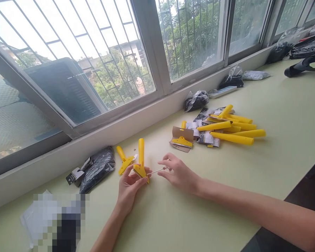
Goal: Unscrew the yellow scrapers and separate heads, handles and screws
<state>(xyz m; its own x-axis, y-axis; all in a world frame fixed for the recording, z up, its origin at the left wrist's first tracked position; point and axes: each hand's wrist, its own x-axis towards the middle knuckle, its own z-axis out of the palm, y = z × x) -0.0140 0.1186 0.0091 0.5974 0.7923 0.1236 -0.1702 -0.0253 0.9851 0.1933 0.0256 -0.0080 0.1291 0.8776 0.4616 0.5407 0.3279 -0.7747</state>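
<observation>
Nearest to us, the left hand (131,183) is clamping a yellow scraper (141,161) by its head, thumb in front, fingers wrapping behind, above the desk (189,220). The scraper's long axis is running away from the person: its handle is pointing toward the windows (196,38), its broad head lying crosswise and slanting nearer at the right. The right hand (180,173) is hovering just beside, apart from the left, thumb and forefinger parted about the handle of a screwdriver (155,171); I can't tell how firmly it is gripping. The shaft is pointing left, its tip end reaching the scraper's head. Just beyond the left hand, a second scraper (125,163) is lying, its handle slanting away leftward. A black bag (99,171) is sitting to its left. Farther off to the right, a pile of carded scrapers (217,126) is resting, most handles pointing right; the windows are standing beyond.
</observation>
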